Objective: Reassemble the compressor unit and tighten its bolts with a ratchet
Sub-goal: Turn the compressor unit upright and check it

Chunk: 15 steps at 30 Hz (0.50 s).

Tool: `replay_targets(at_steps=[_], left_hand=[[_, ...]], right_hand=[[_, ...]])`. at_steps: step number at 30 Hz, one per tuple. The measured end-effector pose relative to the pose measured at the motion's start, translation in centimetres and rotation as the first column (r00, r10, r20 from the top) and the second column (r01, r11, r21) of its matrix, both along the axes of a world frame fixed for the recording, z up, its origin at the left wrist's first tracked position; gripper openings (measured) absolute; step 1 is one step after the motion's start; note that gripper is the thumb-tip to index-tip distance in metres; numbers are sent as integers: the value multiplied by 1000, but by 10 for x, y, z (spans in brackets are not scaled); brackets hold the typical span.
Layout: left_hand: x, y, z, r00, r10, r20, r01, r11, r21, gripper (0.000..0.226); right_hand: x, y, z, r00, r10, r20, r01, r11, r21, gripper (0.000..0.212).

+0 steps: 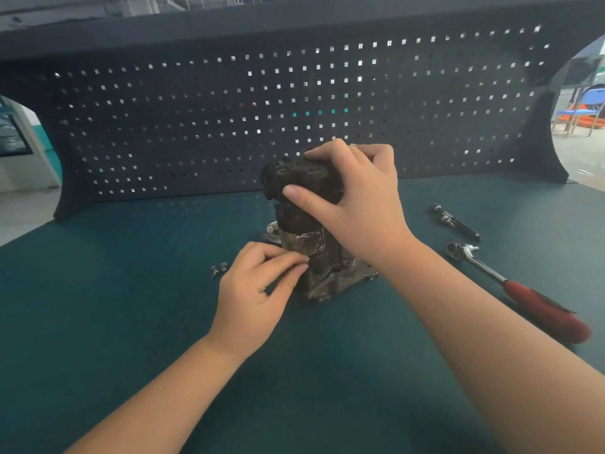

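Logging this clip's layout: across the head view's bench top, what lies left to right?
Loose bolts → left hand → compressor unit → black extension bar → red-handled ratchet.

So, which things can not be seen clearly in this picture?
- Top of the compressor unit, head view: the right hand covers it.
- What the left hand pinches: its own fingers hide it.
- Loose bolts: too small to count.
- Ratchet handle end: blurred.
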<state>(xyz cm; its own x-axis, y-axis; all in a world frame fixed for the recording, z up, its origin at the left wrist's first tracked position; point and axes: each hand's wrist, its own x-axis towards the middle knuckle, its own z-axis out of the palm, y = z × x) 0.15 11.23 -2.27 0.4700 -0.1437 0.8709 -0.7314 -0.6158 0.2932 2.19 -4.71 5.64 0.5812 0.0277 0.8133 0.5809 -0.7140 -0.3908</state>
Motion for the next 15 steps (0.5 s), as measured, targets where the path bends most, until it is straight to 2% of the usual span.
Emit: replay_targets(at_steps=[3,6,7,8,9,11,12,15], left_hand=[[-3,-1,-1,991,-79,-107,66,991,-115,11],[-10,-4,-1,944,-152,-291,32,925,-379,6],[-12,-3,-2,924,-129,-361,-27,918,-396,22],[-11,-1,-4,898,-75,-433,-71,948,-312,38],[-11,2,-6,873,28,-487,-110,984,-141,51],[-13,2,-9,813,207,-545,-142,977,159,64],[-13,1,-10,790,230,-568,-140,970,199,64],[-11,-5,-12,765,195,-614,-137,981,140,50]], right_hand=[[0,1,0,999,48,-15,-47,997,55,47],[0,0,0,993,114,-18,-110,982,155,43],[0,0,0,992,125,-18,-120,978,172,43],[1,0,0,991,134,-20,-128,976,178,42],[1,0,0,990,141,-25,-134,974,181,42],[1,1,0,987,156,-35,-146,968,202,42],[1,0,1,986,163,-40,-151,963,222,42],[0,-2,5,979,189,-81,-164,954,251,43]])
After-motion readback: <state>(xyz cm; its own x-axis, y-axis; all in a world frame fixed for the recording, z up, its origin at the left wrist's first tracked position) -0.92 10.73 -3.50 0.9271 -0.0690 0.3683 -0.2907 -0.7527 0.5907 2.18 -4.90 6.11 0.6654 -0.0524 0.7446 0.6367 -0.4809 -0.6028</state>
